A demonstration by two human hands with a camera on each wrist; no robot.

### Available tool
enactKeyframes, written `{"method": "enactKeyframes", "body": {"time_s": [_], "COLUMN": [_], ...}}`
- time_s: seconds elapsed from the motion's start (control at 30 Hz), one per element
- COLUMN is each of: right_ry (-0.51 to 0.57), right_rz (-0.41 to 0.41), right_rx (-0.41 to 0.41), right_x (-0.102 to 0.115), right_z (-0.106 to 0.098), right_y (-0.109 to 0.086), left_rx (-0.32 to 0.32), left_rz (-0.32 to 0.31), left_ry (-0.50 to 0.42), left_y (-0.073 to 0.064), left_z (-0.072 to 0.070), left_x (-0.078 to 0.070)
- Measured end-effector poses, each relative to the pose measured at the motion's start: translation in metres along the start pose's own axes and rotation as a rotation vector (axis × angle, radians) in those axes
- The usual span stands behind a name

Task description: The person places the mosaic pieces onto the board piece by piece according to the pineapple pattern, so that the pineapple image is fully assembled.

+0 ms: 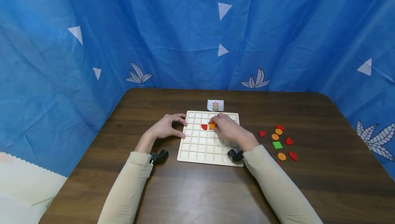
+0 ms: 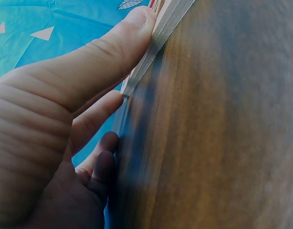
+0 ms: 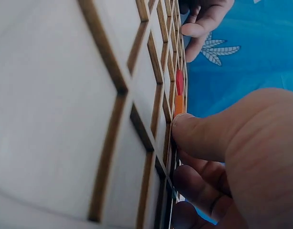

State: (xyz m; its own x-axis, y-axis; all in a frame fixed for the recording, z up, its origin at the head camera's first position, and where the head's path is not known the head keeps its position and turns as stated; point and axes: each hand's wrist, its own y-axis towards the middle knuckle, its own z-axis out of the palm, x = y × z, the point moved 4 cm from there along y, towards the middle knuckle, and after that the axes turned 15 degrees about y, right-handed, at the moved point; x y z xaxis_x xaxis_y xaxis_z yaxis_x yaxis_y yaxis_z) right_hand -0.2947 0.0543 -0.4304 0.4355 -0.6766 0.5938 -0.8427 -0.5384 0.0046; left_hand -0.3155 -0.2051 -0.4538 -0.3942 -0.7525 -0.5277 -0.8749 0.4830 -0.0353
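A pale wooden grid board (image 1: 203, 148) lies on the dark table. My right hand (image 1: 217, 124) reaches over its upper middle and pinches a small orange piece (image 1: 212, 126) down in a cell, right beside a red quarter-circle piece (image 1: 204, 126). In the right wrist view my thumb (image 3: 199, 136) presses the orange piece (image 3: 178, 106), with the red piece (image 3: 179, 82) just beyond it. My left hand (image 1: 180, 126) rests against the board's left edge. There its thumb (image 2: 113, 52) lies straight along the board's side (image 2: 168, 24), holding nothing.
A small pattern card (image 1: 215, 105) lies just behind the board. Right of the board are loose pieces: red quarter-circles (image 1: 292, 155), orange discs (image 1: 275, 137) and a green square (image 1: 277, 145). Blue cloth walls enclose the table (image 1: 191, 189) on three sides.
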Motion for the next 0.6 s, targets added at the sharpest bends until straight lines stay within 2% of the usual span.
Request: {"method": "enactKeyframes", "body": {"time_s": [0.13,0.33,0.6], "right_ry": [0.007,0.059,0.122], "right_rz": [-0.004,0.042,0.005], "right_rx": [0.001,-0.003,-0.032], "right_x": [-0.0002,-0.0039,-0.0042], "right_z": [0.0000,-0.0008,-0.0004], "right_y": [0.0008,0.0005,0.0032], "left_rx": [-0.004,-0.004,-0.001], "left_rz": [0.000,0.013,0.013], "left_ry": [-0.017,-0.018,-0.021], "left_y": [0.0001,0.0007,0.0010], "left_z": [0.0006,0.0013,0.0006], "left_x": [0.0015,0.0025,0.0012]}}
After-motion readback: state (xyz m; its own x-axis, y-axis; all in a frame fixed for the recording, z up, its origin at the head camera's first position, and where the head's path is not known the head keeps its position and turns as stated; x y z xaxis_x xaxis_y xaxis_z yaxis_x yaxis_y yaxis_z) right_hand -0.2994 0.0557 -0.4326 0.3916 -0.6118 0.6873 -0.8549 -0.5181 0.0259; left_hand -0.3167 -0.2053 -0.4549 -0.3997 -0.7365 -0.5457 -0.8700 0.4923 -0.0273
